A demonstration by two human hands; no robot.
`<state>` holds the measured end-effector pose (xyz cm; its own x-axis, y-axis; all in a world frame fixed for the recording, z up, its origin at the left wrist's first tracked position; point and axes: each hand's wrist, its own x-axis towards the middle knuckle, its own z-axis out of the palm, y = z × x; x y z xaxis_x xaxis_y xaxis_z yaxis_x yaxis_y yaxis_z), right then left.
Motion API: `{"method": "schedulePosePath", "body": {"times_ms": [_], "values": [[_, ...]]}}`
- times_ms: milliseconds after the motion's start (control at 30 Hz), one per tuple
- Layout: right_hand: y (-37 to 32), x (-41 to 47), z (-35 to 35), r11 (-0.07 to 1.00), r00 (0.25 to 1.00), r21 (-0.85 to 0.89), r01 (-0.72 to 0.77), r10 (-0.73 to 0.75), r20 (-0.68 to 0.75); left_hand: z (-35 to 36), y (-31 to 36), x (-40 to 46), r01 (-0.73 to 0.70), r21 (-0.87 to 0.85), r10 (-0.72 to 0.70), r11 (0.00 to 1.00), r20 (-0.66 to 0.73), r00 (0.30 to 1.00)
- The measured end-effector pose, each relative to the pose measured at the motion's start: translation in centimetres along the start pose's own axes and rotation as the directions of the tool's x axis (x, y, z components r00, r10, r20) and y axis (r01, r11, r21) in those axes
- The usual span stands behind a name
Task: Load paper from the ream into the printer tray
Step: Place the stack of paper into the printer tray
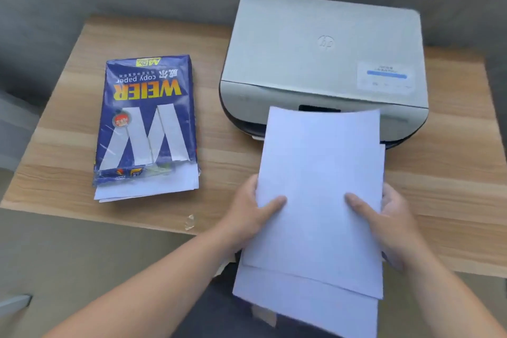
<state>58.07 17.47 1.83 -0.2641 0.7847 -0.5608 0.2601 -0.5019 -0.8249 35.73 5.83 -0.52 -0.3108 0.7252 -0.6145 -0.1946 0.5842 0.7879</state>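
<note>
Head view: paper stack point(318, 189) at 6 o'clock, leading edge raised toward printer point(323, 63) front at 12 o'clock, likely for feeding into tray, itself hidden behind sheets. Left hand point(252, 211) and right hand point(389, 217) grasping stack by side edges, thumbs on top, keeping sheets roughly squared. Opened ream point(148, 123) at 9 o'clock on bench point(68, 123), sheets protruding from torn end.

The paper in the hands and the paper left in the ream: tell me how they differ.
The held sheets are bare and up off the table, gripped by the left hand and right hand; the ream paper lies flat on the table, mostly inside its blue wrapper. The held sheets point at the printer; the ream lies left of it. Both are white and unevenly stacked.
</note>
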Motion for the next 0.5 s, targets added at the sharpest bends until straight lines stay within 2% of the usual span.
{"method": "schedulePosePath", "body": {"times_ms": [133, 233, 333, 433, 500], "values": [[3.4, -1.4, -1.2, 0.963, 0.960, 0.053, -0.265, 0.258, 0.111, -0.8, -2.2, -2.0, 0.274, -0.077, -0.259, 0.958, 0.167, 0.951], [4.9, -1.6, -1.5, 0.921, 0.915, 0.087, -0.379, 0.358, 0.187, -0.9, -3.1, -3.2, 0.384, -0.103, -0.350, 0.917, 0.250, 0.903], [5.9, -1.9, -1.4, 0.897, 0.889, 0.084, -0.434, 0.411, 0.201, 0.0, -3.6, -4.0, 0.388, -0.111, -0.361, 0.915, 0.205, 0.910], [7.2, -2.2, -1.3, 0.907, 0.906, 0.058, -0.416, 0.408, 0.116, 0.5, -4.0, -4.4, 0.400, -0.073, -0.390, 0.914, 0.119, 0.913], [7.9, -2.4, -1.4, 0.906, 0.907, 0.078, -0.417, 0.410, 0.095, 0.6, -4.4, -4.7, 0.405, -0.056, -0.398, 0.912, 0.109, 0.911]]}}
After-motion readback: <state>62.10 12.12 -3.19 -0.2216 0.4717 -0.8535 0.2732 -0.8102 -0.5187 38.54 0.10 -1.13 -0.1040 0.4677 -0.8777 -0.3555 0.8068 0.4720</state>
